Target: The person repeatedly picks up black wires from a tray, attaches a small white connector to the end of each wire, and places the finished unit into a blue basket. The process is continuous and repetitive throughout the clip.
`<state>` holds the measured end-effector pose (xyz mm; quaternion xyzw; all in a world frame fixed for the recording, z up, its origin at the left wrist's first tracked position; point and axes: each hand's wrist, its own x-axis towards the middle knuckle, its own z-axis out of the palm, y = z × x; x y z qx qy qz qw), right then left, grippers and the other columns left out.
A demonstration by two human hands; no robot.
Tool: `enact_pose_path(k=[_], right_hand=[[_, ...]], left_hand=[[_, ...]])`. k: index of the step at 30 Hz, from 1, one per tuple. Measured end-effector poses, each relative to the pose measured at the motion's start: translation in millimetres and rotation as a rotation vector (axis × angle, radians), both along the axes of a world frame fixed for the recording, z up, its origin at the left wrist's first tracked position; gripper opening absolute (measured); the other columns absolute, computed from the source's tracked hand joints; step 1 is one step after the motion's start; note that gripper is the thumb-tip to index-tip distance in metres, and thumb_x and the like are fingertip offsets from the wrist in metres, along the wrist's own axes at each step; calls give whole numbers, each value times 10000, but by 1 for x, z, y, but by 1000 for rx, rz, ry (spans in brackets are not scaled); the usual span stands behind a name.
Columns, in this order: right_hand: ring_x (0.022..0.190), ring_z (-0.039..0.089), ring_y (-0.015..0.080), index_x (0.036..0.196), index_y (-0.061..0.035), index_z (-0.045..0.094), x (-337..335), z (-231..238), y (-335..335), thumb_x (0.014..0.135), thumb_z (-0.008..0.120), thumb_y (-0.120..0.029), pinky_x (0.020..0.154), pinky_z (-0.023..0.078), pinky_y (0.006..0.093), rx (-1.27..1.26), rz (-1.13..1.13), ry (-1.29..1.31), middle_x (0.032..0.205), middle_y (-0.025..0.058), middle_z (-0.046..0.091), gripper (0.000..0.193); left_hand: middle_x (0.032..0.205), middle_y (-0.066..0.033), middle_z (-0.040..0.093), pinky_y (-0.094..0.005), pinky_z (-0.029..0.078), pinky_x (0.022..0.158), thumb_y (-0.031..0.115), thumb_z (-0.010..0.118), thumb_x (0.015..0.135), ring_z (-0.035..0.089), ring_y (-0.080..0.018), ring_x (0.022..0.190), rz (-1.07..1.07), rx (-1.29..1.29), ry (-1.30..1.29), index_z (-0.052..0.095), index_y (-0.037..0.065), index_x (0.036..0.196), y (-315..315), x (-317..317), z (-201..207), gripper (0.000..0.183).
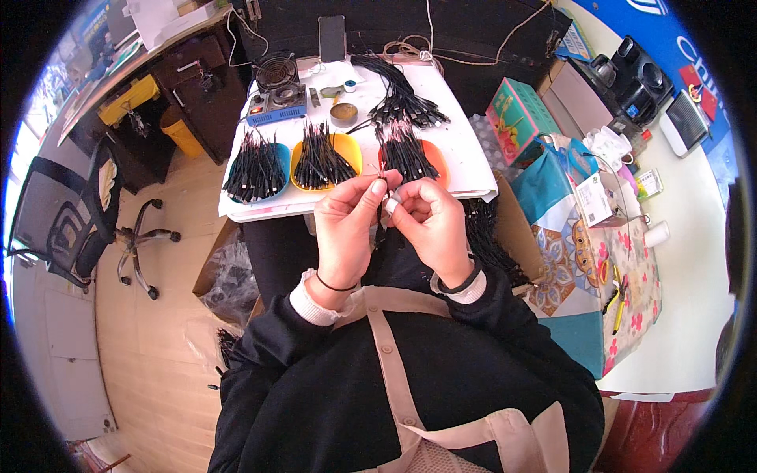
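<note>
Person wears a black long-sleeved top (pixel 315 386) with beige collar (pixel 540 437), buttoned beige placket (pixel 387 359) and beige hem (pixel 406 300). Cream ribbed cuffs (pixel 314 304) at both wrists; thin black left wristband (pixel 334 285), thicker black right wristband (pixel 461 282). Black trousers (pixel 272 252).

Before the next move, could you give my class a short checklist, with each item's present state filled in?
1. Left hand has a pinch grip on the thin cable: ok.
2. Right hand pinches at it too: ok.
3. Wire ends joined: cannot tell, too small and partly hidden by fingers.
4. Blue dish, yellow dish and orange dish each hold black cables: ok.
5. All cables on the table sorted into dishes: not ok, a loose pile lies beyond the orange dish.
</note>
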<state>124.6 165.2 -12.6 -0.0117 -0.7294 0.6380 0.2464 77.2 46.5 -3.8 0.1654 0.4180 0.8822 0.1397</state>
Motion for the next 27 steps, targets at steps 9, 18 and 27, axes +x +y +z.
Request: enact_pose_path(k=[9, 18, 27], right_hand=[[705, 590, 59, 936, -31, 646, 7, 16, 15, 812, 722, -51, 556, 442, 196, 148, 3, 109, 824, 8, 607, 147], [768, 621, 75, 957, 5, 628, -2, 15, 17, 897, 642, -58, 662, 491, 186, -45, 189, 85, 854, 22, 632, 88], [740, 609, 121, 1036, -16, 580, -9, 6, 22, 924, 603, -112, 669, 508, 228, -823, 623, -191, 894, 41, 622, 149]], left_hand=[[931, -110, 697, -242, 529, 706, 48, 552, 950, 656, -137, 813, -7, -107, 113, 630, -21, 1025, -8, 3, -5, 129], [827, -67, 683, -166, 382, 537, 60, 553, 954, 497, -47, 603, -51, -127, 83, 622, -6, 1019, -8, 5, -10, 115], [789, -44, 648, -178, 349, 542, 60, 554, 951, 448, -56, 588, -357, 36, -80, 644, -18, 958, -15, -1, -13, 120]])
